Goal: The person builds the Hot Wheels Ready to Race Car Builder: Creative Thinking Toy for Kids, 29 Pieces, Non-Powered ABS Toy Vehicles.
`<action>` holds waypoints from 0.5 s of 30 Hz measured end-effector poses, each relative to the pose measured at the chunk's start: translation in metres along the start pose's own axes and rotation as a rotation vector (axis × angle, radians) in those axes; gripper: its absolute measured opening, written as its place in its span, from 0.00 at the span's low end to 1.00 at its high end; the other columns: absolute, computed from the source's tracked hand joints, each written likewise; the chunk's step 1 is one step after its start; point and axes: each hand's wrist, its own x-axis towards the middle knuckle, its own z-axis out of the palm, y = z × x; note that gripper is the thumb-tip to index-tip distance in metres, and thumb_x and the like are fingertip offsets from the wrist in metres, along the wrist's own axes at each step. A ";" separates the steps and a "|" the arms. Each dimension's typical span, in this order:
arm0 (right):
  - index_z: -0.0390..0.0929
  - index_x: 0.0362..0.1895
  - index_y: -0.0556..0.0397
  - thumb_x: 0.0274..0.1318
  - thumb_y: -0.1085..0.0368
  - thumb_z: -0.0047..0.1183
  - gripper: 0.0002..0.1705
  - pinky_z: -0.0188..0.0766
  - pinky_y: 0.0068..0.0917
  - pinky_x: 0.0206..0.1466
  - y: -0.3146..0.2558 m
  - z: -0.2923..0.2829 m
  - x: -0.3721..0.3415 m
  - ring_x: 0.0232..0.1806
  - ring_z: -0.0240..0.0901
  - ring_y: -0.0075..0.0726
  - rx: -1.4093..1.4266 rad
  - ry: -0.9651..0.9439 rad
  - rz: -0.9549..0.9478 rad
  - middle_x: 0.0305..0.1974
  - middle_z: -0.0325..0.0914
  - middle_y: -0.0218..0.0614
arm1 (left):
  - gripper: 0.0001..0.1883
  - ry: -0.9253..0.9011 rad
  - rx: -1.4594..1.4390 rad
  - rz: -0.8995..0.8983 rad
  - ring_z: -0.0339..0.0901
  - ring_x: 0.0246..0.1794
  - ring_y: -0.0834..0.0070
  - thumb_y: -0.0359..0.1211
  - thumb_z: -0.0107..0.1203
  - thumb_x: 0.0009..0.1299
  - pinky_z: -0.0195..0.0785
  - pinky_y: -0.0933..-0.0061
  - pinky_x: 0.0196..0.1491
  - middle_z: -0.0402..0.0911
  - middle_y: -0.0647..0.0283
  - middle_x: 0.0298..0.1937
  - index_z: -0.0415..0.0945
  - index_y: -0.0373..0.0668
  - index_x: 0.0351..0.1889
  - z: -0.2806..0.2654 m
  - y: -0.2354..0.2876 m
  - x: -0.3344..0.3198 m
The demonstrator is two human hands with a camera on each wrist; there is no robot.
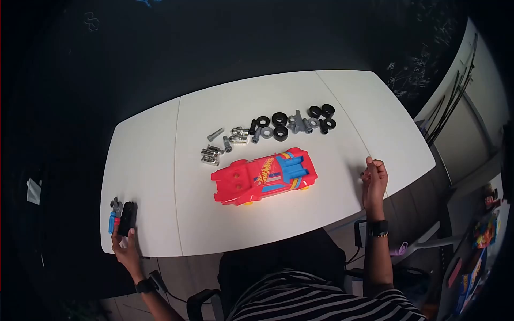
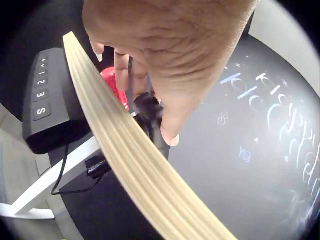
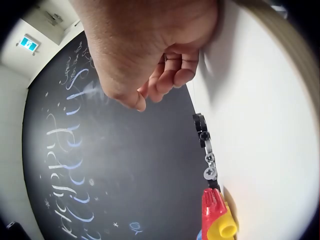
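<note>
At the table's front left corner, my left hand point(image 1: 127, 253) grips a long black piece point(image 1: 128, 215) between thumb and fingers. In the left wrist view the hand covers much of this dark piece point(image 2: 148, 111). Beside it lie a blue-handled tool point(image 1: 112, 222), a red part and a grey part point(image 1: 114, 203). My right hand point(image 1: 376, 184) hovers by the table's right front edge, its fingers loosely curled and nothing visible in them. Between the hands stands a red toy car point(image 1: 235, 184) with blue and yellow parts.
Behind the car are black tyres point(image 1: 279, 119), grey bolts point(image 1: 216, 134), grey pieces point(image 1: 297, 122) and shiny silver parts point(image 1: 210, 155). A black control box point(image 2: 50, 102) hangs under the table edge point(image 2: 117, 135). A dark chalkboard wall point(image 1: 241, 43) stands behind the table.
</note>
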 end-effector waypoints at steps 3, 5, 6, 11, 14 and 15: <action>0.75 0.34 0.42 0.69 0.63 0.63 0.10 0.56 0.15 0.31 0.001 0.001 0.000 0.25 0.61 0.11 -0.024 0.002 -0.013 0.25 0.69 0.17 | 0.33 -0.013 0.037 0.029 0.74 0.60 0.60 0.48 0.73 0.65 0.64 0.53 0.66 0.82 0.57 0.57 0.78 0.47 0.67 0.000 0.007 -0.004; 0.75 0.34 0.44 0.68 0.60 0.65 0.11 0.59 0.16 0.32 0.000 0.002 0.000 0.25 0.63 0.12 -0.035 0.008 -0.019 0.24 0.69 0.18 | 0.32 -0.033 0.011 0.059 0.74 0.60 0.61 0.47 0.73 0.66 0.63 0.54 0.66 0.82 0.58 0.57 0.79 0.47 0.66 0.003 0.001 -0.001; 0.75 0.34 0.45 0.66 0.58 0.67 0.13 0.62 0.16 0.32 0.000 0.003 -0.001 0.25 0.65 0.13 -0.045 0.013 -0.024 0.23 0.70 0.18 | 0.31 -0.051 -0.013 0.088 0.74 0.60 0.62 0.47 0.73 0.66 0.62 0.55 0.66 0.82 0.58 0.57 0.80 0.47 0.64 0.004 -0.002 0.000; 0.75 0.34 0.43 0.68 0.61 0.65 0.11 0.60 0.16 0.32 0.000 0.003 0.000 0.26 0.64 0.11 -0.065 0.009 -0.026 0.24 0.69 0.17 | 0.27 -0.041 0.068 0.087 0.73 0.58 0.63 0.45 0.72 0.67 0.61 0.58 0.66 0.83 0.60 0.58 0.81 0.45 0.61 0.000 0.009 -0.004; 0.74 0.34 0.41 0.69 0.63 0.63 0.11 0.58 0.15 0.32 0.000 0.003 0.000 0.26 0.63 0.10 -0.074 0.004 -0.022 0.26 0.69 0.16 | 0.23 -0.035 0.058 0.131 0.73 0.58 0.64 0.42 0.71 0.69 0.61 0.59 0.65 0.83 0.61 0.58 0.81 0.44 0.59 -0.006 0.020 -0.006; 0.74 0.34 0.41 0.69 0.63 0.63 0.11 0.58 0.15 0.32 0.000 0.003 0.000 0.26 0.62 0.10 -0.078 0.005 -0.023 0.26 0.69 0.16 | 0.21 -0.036 0.058 0.156 0.73 0.58 0.64 0.40 0.69 0.71 0.62 0.59 0.65 0.83 0.61 0.57 0.81 0.43 0.58 -0.009 0.026 -0.006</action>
